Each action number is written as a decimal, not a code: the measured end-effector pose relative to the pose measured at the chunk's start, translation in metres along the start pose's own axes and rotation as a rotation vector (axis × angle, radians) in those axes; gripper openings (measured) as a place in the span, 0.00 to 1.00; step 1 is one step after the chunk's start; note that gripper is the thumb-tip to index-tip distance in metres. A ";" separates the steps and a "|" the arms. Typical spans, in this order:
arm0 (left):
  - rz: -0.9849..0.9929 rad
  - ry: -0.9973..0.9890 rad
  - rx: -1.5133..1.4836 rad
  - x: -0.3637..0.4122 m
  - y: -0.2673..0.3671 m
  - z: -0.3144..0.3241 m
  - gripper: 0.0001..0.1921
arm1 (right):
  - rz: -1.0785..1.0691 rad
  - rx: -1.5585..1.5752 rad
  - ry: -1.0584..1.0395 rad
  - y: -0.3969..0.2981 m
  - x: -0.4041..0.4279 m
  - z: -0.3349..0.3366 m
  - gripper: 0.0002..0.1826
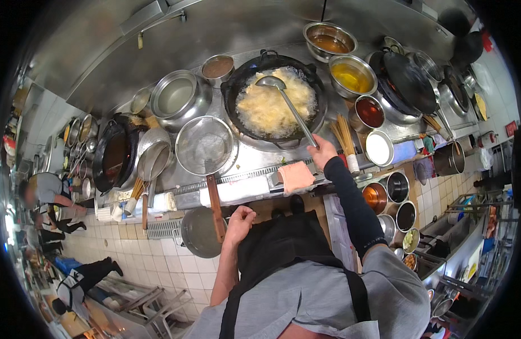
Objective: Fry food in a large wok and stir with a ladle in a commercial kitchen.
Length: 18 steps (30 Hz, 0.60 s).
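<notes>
My right hand grips the handle of a steel wok ladle; the ladle's bowl rests at the top of pale golden food bubbling in oil. A large black wok holds this oil and food. Beside the wooden handle of a round mesh strainer, my left hand hangs before the counter edge, fingers curled, holding nothing visible. The strainer lies left of the wok, its handle jutting over the edge. A folded pink cloth lies at the counter's front.
Right of the wok stand bowls of yellow oil and brown liquid, a pot of red sauce and a bamboo brush. A lidless steel pot and another wok stand left. Other people are at far left.
</notes>
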<state>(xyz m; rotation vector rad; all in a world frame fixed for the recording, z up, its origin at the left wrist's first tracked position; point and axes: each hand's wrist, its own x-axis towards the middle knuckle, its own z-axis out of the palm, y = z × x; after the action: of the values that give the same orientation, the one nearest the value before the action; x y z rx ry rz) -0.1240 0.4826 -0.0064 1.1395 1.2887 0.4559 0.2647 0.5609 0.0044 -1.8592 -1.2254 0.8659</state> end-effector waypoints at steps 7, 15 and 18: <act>-0.036 0.035 0.043 -0.003 -0.001 -0.001 0.06 | 0.038 -0.054 0.057 -0.023 0.004 0.006 0.29; 0.005 0.088 -0.020 -0.001 -0.002 -0.006 0.06 | 0.074 -0.545 -0.054 -0.046 -0.003 -0.015 0.29; 0.013 0.052 -0.018 0.003 -0.007 -0.006 0.08 | 0.040 -0.550 0.007 -0.023 0.014 0.004 0.30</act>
<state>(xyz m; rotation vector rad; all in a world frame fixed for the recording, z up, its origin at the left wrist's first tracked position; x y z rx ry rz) -0.1307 0.4849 -0.0129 1.1280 1.3212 0.5084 0.2562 0.5812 0.0199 -2.3159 -1.5349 0.5721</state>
